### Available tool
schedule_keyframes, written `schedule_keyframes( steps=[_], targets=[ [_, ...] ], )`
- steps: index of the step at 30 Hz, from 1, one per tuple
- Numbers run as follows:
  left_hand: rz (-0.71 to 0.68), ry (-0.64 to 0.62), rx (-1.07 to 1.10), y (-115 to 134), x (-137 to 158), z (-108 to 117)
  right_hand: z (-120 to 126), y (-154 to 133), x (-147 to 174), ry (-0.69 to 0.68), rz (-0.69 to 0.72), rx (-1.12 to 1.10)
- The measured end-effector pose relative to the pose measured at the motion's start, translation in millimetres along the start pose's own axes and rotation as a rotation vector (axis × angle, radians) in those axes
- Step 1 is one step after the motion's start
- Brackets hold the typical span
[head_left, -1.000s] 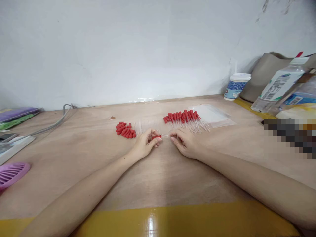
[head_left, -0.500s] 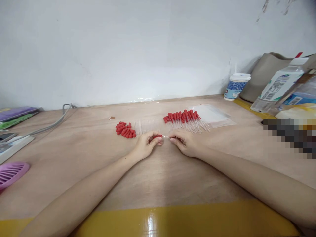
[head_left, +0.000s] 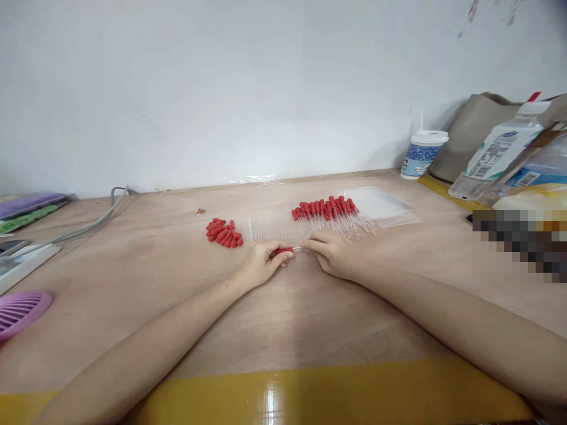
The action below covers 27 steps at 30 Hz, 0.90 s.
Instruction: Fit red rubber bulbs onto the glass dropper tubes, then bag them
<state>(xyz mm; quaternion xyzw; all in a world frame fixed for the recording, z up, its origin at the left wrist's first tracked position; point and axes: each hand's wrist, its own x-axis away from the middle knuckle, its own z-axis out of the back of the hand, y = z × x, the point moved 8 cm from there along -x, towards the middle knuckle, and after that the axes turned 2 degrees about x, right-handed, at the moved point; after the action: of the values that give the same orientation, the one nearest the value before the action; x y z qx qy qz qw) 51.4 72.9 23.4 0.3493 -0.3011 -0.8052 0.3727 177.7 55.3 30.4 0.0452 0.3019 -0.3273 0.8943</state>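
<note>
Between thumb and fingers, my left hand pinches a red rubber dropper bulb. A clear glass tube sticks out of the bulb to the right, and my right hand closes around its other end, which the fingers hide. Just beyond the hands lies a row of clear glass tubes. Left of that row is a pile of loose red bulbs. To the right, several droppers with red bulbs fitted on their tubes lie side by side.
Clear plastic bags lie behind the droppers. At the right stand a paper cup with a straw, a plastic bottle and a grey bin. On the left are a cable, a pink slatted object and purple packaging.
Both hands have shifted slightly, with the bulb and tube a little lower in view. More of the red bulb shows in the left hand. The piles look unchanged.
</note>
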Motion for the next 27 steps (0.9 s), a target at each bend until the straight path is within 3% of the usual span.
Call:
schedule_keyframes(
  steps=[3,9,15,20,27],
  targets=[
    [-0.04,0.017,-0.056,5.7,-0.6,3.2,3.0,1.8,1.6,0.028,-0.005,-0.019],
    [0.023,0.043,-0.088,1.3,-1.4,8.3,5.6,7.3,2.9,0.041,0.008,-0.006],
    [0.108,0.021,0.13,-14.8,-1.1,2.6,9.1,-2.9,1.3,0.153,0.062,-0.013],
    [0.106,-0.045,0.133,-11.6,0.0,-2.4,3.3,-5.2,-0.3,0.074,0.052,-0.021],
    [0.054,-0.036,0.041,-6.0,0.0,-0.3,-2.5,-3.3,-1.7,0.004,-0.041,-0.056]
  ],
)
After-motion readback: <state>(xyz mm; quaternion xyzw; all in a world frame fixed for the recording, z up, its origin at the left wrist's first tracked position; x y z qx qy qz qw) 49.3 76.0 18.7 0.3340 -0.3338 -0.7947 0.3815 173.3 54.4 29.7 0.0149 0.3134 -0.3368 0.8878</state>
